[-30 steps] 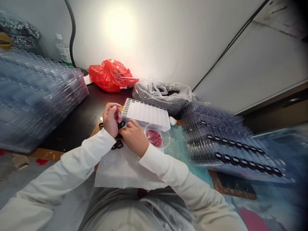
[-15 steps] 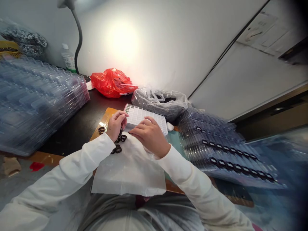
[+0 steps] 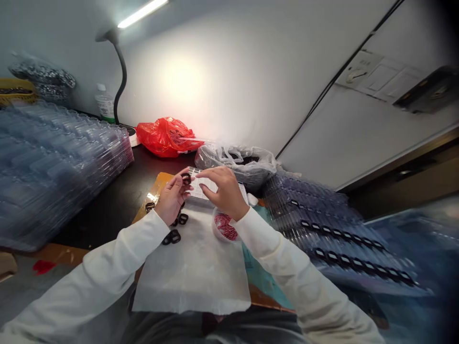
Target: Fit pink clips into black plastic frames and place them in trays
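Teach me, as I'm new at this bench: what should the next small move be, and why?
Probably close the right hand on the black buckle: the left hand seems to hold it raised, and the right hand's fingers are parted close beside it.

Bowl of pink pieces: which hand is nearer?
Right. The right hand is just beyond the bowl, its wrist overlapping the bowl's right side in this view. The left hand is farther off, beyond and to the left, holding a black buckle.
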`<state>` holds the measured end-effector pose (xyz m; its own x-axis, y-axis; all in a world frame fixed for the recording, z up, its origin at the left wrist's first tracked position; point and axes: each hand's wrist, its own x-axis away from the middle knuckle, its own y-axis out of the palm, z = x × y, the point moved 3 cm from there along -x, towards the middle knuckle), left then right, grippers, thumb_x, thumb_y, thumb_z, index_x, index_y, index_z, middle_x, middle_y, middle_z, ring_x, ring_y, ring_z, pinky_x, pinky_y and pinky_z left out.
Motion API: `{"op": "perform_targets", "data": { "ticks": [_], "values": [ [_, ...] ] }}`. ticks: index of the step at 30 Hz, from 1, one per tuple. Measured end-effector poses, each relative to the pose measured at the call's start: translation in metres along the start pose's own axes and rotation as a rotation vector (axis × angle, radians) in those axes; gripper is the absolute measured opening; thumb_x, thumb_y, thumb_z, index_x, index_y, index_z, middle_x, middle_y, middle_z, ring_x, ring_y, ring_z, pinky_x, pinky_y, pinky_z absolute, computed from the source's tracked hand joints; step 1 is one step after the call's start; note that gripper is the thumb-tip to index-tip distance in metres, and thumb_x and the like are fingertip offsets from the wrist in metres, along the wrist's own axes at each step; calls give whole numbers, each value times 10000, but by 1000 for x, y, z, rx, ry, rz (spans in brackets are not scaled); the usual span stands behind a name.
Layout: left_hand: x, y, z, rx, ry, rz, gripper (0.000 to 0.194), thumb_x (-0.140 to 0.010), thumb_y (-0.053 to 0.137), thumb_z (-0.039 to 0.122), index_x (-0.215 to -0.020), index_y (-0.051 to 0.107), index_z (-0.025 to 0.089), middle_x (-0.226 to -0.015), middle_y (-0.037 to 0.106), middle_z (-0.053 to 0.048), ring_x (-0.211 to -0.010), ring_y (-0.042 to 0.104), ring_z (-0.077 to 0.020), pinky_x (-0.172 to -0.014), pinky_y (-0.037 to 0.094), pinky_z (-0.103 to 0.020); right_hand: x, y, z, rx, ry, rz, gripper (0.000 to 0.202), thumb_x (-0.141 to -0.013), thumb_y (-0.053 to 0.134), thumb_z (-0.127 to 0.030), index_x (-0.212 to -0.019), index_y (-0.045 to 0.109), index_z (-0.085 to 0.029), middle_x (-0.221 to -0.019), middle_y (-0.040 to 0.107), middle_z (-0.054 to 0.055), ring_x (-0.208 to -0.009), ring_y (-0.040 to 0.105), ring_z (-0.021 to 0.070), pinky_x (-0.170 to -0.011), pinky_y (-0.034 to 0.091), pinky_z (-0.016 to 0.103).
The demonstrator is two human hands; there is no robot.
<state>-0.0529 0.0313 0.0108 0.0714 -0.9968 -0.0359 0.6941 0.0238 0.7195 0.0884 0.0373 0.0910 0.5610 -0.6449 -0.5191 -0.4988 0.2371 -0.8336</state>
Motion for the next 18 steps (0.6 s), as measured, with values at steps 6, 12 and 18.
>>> {"op": "perform_targets", "data": {
  "ticks": [6,12,18],
  "values": [
    [-11,-15,18,-2,318,250,371,-769,705,432,-1081,660,237,-904,662,-29,-598,569,-55,-528,434,-158,-16,48,-4,201,11,-286,120,-818,669,-324,-874,746,-252,-862,735,33,-853,550,206,-844,301,369],
    [-10,-17,16,-32,287,246,343,-770,692,462,-1034,654,246,-896,664,-15,-581,558,-48,-526,428,-150,-18,64,-5,262,-12,-310,117,-783,713,-340,-849,753,-253,-866,734,30,-864,545,204,-871,274,375],
    [-5,-13,13,-58,219,207,431,-731,727,468,-1088,650,238,-951,682,-43,-592,577,-56,-508,430,-152,-22,58,2,208,96,-311,118,-798,699,-374,-833,757,-276,-835,740,22,-824,567,195,-820,279,357]
  ]
}}
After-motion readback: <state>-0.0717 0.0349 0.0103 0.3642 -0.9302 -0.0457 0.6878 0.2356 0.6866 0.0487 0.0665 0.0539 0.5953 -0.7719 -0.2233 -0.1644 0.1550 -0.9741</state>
